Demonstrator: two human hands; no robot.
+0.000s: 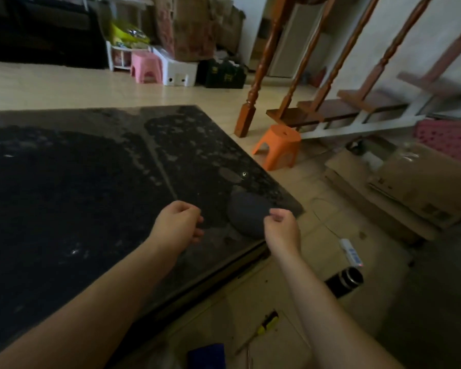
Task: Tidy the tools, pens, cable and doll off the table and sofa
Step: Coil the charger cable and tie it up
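My left hand (180,223) hovers over the dark speckled table (77,182) near its right front corner, fingers loosely curled and holding nothing. My right hand (281,226) hangs above that corner in the same way, just right of a dark grey round pad (246,213) lying on the table. On the floor to the right of the table lie a yellow and black screwdriver (268,324), a white plug-like block (351,253) with a thin cable (328,225) running from it, and a black and silver cylinder (346,282). No pens or doll are in view.
A blue object (208,355) sits at the bottom edge. An orange stool (277,146) stands beyond the table's right edge, before a wooden stair railing (253,102). Flattened cardboard boxes (399,187) lie on the floor at the right. A pink stool (145,66) and white bins stand far back.
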